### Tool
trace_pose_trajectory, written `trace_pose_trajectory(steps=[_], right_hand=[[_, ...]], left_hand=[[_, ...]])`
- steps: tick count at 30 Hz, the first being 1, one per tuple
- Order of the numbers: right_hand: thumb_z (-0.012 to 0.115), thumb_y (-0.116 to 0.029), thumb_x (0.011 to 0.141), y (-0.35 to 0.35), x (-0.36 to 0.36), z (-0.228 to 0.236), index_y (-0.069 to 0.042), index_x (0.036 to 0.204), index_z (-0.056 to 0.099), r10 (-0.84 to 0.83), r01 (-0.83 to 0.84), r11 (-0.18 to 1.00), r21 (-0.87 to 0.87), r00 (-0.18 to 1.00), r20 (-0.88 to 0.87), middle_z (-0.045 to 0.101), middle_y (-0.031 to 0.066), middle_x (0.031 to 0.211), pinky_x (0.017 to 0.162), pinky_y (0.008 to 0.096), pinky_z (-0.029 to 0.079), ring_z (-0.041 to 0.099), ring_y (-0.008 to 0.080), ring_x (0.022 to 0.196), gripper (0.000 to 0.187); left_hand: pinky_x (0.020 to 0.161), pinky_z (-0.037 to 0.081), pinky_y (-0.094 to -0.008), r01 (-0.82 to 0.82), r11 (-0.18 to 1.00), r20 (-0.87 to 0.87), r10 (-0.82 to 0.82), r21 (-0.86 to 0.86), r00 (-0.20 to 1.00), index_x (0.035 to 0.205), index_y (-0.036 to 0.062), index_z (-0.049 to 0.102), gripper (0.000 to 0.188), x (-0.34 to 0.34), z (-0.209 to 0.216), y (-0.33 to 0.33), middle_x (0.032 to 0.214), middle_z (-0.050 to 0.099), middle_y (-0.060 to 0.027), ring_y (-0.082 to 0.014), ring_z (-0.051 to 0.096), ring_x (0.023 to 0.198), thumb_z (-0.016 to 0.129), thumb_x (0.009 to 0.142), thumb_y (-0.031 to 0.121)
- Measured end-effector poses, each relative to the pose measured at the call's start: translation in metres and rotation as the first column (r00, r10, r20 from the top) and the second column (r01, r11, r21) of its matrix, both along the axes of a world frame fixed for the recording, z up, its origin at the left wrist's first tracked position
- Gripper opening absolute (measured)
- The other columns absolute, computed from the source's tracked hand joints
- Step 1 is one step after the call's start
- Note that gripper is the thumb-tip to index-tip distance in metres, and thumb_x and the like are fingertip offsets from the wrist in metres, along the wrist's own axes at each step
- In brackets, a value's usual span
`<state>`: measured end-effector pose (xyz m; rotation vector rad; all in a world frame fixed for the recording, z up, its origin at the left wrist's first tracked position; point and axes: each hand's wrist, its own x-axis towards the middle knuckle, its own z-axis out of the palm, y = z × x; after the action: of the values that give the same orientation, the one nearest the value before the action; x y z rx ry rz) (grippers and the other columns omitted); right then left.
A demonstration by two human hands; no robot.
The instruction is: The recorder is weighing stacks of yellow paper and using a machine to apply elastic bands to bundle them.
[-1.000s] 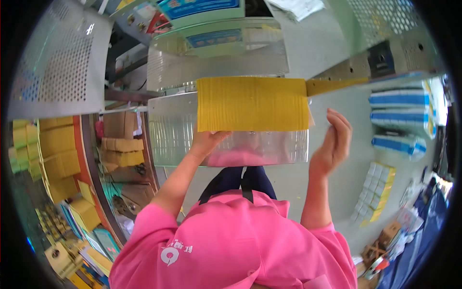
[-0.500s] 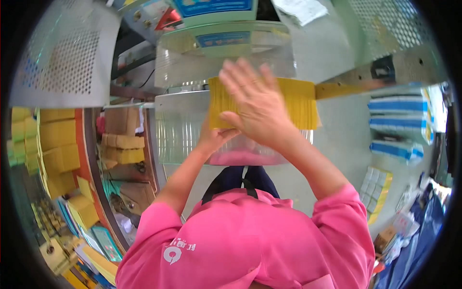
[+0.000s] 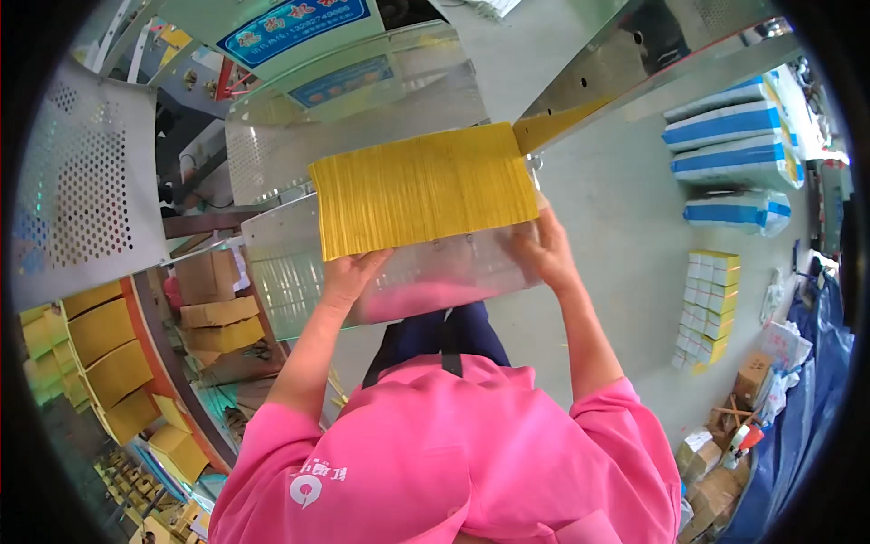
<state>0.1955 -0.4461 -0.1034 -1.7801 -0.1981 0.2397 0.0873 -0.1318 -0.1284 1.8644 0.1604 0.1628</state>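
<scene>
A long row of yellow paper pieces (image 3: 426,190), packed tightly with thin edges showing, sits at a slant over the shiny metal tray (image 3: 435,272). I cannot tell whether they are envelopes or plain sheets. My left hand (image 3: 352,276) grips the row's near left corner, its thumb showing and the other fingers hidden underneath. At the right end, my right hand (image 3: 546,245) presses against the row with its fingers partly hidden behind and below. The row spans the space between both hands.
A clear plastic panel (image 3: 353,109) stands beyond the row. A metal arm (image 3: 625,72) slopes in at the upper right, and a perforated metal guard (image 3: 86,172) is at left. Blue-and-white bundles (image 3: 729,145) and yellow-and-white stacked packs (image 3: 707,308) lie on the floor at right.
My right hand has gone from above the row to its right end. The row now spreads wider and tilts, its right end higher. The whole view has turned.
</scene>
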Motion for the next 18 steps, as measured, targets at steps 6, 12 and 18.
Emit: trace_pose_trajectory(steps=[6, 12, 18], right_hand=[[0.069, -0.014, 0.082, 0.039, 0.003, 0.026, -0.004, 0.129, 0.053, 0.154, -0.154, 0.987, -0.040, 0.988, -0.019, 0.060, 0.0131, 0.120, 0.090, 0.0355, 0.046, 0.059, 0.0228, 0.109, 0.050], [0.064, -0.033, 0.086, 0.071, 0.006, 0.090, -0.005, 0.120, 0.059, 0.192, -0.198, 0.925, -0.326, 0.980, -0.048, 0.066, 0.0210, 0.100, 0.082, 0.0374, 0.048, 0.064, 0.0326, 0.095, 0.044], [0.055, -0.041, 0.092, 0.059, 0.003, 0.034, -0.007, 0.126, 0.057, 0.209, -0.237, 0.903, -0.359, 0.971, -0.114, 0.066, 0.0194, 0.105, 0.084, 0.0397, 0.048, 0.064, 0.0333, 0.093, 0.049]], left_hand=[[0.080, 0.051, -0.0312, -0.082, 0.997, 0.010, 0.082, 0.008, 0.997, 0.112, -0.0013, 0.060, 0.038, -0.002, 0.034, 0.019, 0.102, 0.066, -0.0089, -0.0181, 0.064, 0.094, 0.074, 0.084, 0.021], [0.081, 0.050, -0.0326, -0.172, 0.981, -0.519, 0.100, -0.093, 0.849, 0.117, -0.0022, 0.059, 0.049, -0.002, 0.107, 0.036, 0.109, 0.065, -0.0101, -0.0191, 0.064, 0.094, 0.063, 0.090, 0.039], [0.075, 0.050, -0.0300, -0.176, 0.984, -0.599, 0.125, -0.026, 0.791, 0.124, 0.0018, 0.058, 0.059, -0.017, 0.072, 0.037, 0.111, 0.064, -0.0075, -0.0155, 0.061, 0.097, 0.054, 0.093, 0.051]])
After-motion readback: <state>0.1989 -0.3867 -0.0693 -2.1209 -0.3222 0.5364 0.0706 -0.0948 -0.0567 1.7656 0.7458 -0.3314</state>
